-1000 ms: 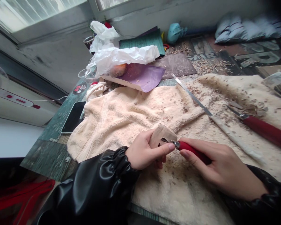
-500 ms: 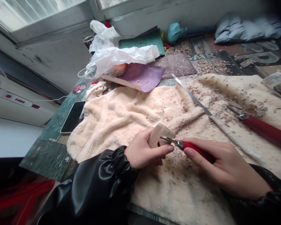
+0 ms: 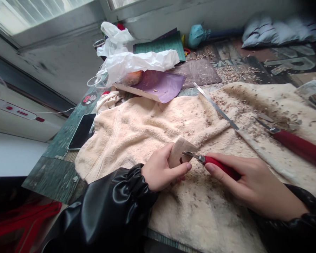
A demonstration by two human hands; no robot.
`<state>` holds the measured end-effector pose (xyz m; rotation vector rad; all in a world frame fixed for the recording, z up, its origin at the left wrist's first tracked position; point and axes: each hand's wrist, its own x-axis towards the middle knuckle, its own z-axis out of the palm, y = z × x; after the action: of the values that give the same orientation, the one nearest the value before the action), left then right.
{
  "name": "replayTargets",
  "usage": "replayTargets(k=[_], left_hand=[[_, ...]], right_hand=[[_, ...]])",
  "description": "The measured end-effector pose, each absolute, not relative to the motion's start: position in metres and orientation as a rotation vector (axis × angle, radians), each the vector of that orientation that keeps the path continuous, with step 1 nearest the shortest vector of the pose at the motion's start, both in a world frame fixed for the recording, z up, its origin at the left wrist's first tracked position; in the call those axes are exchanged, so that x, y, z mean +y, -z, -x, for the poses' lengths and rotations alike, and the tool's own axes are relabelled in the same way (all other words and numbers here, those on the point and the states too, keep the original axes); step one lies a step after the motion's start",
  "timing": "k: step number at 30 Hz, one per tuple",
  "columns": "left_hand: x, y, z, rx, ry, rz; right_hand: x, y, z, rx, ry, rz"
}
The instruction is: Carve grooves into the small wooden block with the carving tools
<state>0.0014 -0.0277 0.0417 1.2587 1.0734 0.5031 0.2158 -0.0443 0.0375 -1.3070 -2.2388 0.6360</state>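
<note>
My left hand (image 3: 165,169) is closed around a small pale wood block (image 3: 181,149), its thumb lying along the near side. A dark reddish mark shows on the block's face. In my right hand (image 3: 255,186) is a red-handled carving knife (image 3: 221,168), its short metal blade pointing left against the block. Both hands are above a cream towel (image 3: 137,126) strewn with wood shavings. Farther right on the towel lies a second red-handled knife (image 3: 300,146). Between it and my hands stretches a long, thin metal blade with a pale wrapped handle (image 3: 263,153).
A phone (image 3: 82,131) lies at the table's left side. Behind the towel are a purple sheet (image 3: 171,84), a white plastic bag (image 3: 144,62) and a green board (image 3: 160,45). A blue wrapped bundle (image 3: 196,37) and a grey-white cushion (image 3: 279,33) stand along the wall.
The knife tip has shifted slightly right and down on the block. My left thumb has drawn back a little to the left, and the block is tilted slightly differently.
</note>
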Motion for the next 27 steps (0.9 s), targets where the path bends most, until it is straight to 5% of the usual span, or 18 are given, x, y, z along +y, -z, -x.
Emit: replayTargets(k=[12, 27], left_hand=[[-0.028, -0.043, -0.002, 1.164, -0.539, -1.488], [-0.028, -0.041, -0.007, 0.917, -0.729, -0.846]], right_hand=[[-0.043, -0.037, -0.216, -2.263, -0.551, 1.27], [-0.053, -0.03, -0.209, -2.241, -0.246, 1.335]])
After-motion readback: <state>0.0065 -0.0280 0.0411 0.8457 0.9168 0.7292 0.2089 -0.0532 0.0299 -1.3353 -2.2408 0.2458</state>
